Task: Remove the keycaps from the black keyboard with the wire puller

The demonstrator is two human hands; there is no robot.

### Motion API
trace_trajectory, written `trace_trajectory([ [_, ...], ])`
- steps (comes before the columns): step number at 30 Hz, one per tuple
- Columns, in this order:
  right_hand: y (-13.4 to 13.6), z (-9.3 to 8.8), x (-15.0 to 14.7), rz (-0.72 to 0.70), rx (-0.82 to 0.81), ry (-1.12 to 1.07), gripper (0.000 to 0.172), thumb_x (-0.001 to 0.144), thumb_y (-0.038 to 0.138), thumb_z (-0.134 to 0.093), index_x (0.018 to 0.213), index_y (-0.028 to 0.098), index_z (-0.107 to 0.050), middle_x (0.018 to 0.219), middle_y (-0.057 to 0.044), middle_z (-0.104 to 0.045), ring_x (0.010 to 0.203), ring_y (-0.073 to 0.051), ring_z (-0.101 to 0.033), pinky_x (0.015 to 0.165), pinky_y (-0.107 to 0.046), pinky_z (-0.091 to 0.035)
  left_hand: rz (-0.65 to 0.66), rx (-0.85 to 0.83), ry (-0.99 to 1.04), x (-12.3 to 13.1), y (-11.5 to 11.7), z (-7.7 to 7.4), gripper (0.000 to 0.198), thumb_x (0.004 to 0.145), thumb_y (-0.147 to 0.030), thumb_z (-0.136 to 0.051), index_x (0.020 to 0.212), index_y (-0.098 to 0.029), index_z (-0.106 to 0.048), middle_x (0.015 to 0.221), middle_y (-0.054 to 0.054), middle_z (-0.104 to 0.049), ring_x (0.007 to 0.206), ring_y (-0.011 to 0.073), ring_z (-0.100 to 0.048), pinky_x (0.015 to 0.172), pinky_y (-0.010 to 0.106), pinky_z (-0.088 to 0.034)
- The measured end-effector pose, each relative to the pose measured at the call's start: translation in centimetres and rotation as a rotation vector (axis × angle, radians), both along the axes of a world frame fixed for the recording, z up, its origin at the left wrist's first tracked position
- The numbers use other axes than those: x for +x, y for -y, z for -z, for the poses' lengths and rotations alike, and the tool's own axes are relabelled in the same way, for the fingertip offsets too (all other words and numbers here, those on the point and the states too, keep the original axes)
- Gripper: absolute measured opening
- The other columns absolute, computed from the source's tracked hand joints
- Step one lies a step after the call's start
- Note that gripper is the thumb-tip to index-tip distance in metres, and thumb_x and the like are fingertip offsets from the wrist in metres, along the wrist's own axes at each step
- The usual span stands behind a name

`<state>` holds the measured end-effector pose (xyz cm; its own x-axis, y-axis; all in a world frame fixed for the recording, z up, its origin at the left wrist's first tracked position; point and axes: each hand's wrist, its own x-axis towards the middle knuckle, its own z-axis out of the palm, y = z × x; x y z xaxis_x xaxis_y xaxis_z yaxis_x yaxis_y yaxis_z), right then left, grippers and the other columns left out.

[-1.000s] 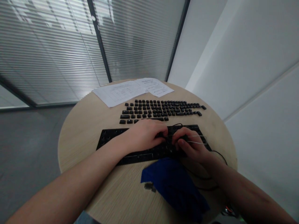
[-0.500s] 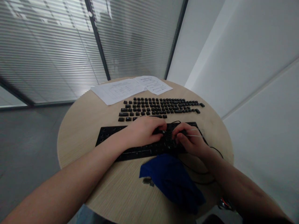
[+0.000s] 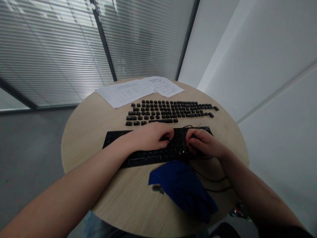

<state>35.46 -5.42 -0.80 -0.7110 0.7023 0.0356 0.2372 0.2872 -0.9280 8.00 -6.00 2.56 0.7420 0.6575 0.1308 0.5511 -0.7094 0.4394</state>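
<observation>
A black keyboard [image 3: 146,161], mostly stripped of its keycaps, lies across the round table under both hands. My left hand [image 3: 155,137] rests over its middle, thumb and fingers closed on a small black keycap partly hidden by the fingers. My right hand [image 3: 201,142] is closed over the keyboard's right part, holding a wire keycap puller [image 3: 199,127] with thin wires that stick up past the knuckles. Rows of loose black keycaps [image 3: 162,112] lie just beyond the keyboard, set out in keyboard order.
A blue cloth [image 3: 184,190] lies in front of the keyboard, with a small brush [image 3: 156,188] partly under it. Printed sheets [image 3: 133,91] lie at the table's far edge. A black cable [image 3: 215,180] runs off to the right, near a white wall [image 3: 272,59].
My left hand has shifted slightly left along the keyboard with the keycap. My right hand has moved a little right and turned, so the puller's wires point up instead of right.
</observation>
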Motion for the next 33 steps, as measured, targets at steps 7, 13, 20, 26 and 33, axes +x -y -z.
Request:
trace_trajectory([
  [7,0.1,0.1,-0.3,-0.031,-0.069,0.054,0.050,0.093,0.069,-0.063,0.089,0.020,-0.056,0.065,0.002,-0.061,0.052,-0.010,-0.055,0.049,-0.020,-0.045,0.048,-0.032,0.016,0.0,-0.6,1.2,0.017,0.081,-0.014,-0.061,0.095,-0.020,-0.065,0.092,0.002,-0.068,0.083,0.0181,-0.062,0.073,0.029,-0.044],
  [13,0.6,-0.3,-0.5,-0.072,0.047,0.132,0.041,0.099,0.060,-0.059,0.092,0.020,-0.059,0.065,0.002,-0.061,0.054,-0.011,-0.054,0.050,-0.021,-0.042,0.035,-0.054,-0.010,0.1,-0.7,1.2,0.019,0.080,-0.015,-0.061,0.097,-0.020,-0.067,0.094,0.003,-0.069,0.083,0.0188,-0.062,0.072,0.030,-0.044],
  [20,1.1,-0.9,-0.9,-0.173,0.386,0.284,0.029,0.100,0.045,-0.063,0.087,0.019,-0.065,0.065,0.003,-0.059,0.056,-0.012,-0.052,0.056,-0.024,-0.036,0.027,-0.064,0.010,0.2,-0.6,1.2,0.019,0.080,-0.013,-0.062,0.097,-0.020,-0.067,0.091,0.001,-0.068,0.080,0.0176,-0.062,0.071,0.029,-0.044],
  [26,1.1,-1.2,-1.0,-0.204,0.385,0.274,0.030,0.100,0.046,-0.063,0.089,0.018,-0.069,0.065,0.003,-0.061,0.057,-0.012,-0.052,0.056,-0.024,-0.036,0.041,-0.049,0.021,0.1,-0.6,0.9,0.020,0.081,-0.011,-0.061,0.098,-0.020,-0.068,0.092,0.002,-0.069,0.082,0.0176,-0.063,0.073,0.029,-0.047],
  [33,1.4,-2.2,-1.4,-0.252,0.368,0.243,0.019,0.097,0.036,-0.069,0.090,0.019,-0.073,0.078,0.000,-0.074,0.067,-0.014,-0.065,0.065,-0.025,-0.044,-0.145,0.066,0.146,-0.2,-0.5,-0.4,0.016,0.094,-0.020,-0.059,0.106,-0.020,-0.070,0.099,0.004,-0.071,0.085,0.0166,-0.065,0.082,0.032,-0.052],
])
